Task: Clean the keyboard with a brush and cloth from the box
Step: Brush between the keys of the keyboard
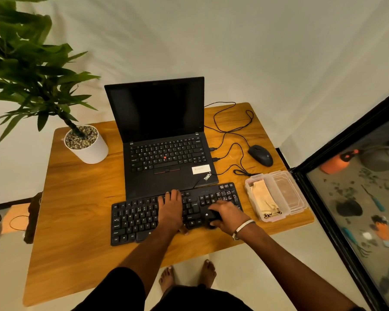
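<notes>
A black external keyboard [135, 218] lies on the wooden table [76, 198] in front of a laptop. My left hand [171, 209] rests flat on the keyboard's middle, fingers straight and pointing away from me. My right hand [225, 215] grips a small black brush [211, 217] over the keys right of centre; its bristles are hidden. A clear plastic box [265, 197] stands just right of the keyboard with a beige cloth [264, 196] inside. The box's lid [289, 191] lies beside it.
An open black laptop [166, 140] stands behind the keyboard. A wired black mouse [260, 155] and looping cables [229, 131] lie at the back right. A potted plant in a white pot [88, 147] is at the back left. A dark glass panel [357, 198] borders the right.
</notes>
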